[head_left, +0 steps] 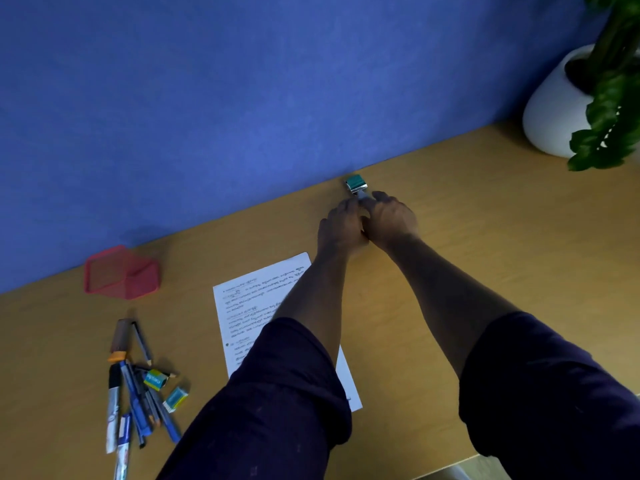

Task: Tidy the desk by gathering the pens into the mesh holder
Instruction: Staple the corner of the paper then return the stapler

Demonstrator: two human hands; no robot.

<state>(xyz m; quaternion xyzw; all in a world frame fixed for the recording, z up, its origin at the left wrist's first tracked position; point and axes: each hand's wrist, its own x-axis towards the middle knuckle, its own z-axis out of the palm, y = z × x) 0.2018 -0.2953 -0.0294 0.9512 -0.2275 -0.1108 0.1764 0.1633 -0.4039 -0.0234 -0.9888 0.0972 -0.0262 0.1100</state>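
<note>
The red mesh holder (121, 273) stands at the far left by the blue wall, and nothing shows inside it. Several pens and markers (135, 389) lie in a loose pile at the front left, apart from both hands. My left hand (341, 225) and my right hand (393, 216) are stretched out side by side to the far edge of the desk. Their fingertips meet on the silver end of a small green-topped metal object (356, 183) that rests against the wall.
A printed sheet of paper (249, 306) lies under my left forearm. Two small eraser boxes (176, 398) sit among the pens. A white pot with a green plant (561, 109) stands at the far right. The wooden desk (485, 237) ends at the wall.
</note>
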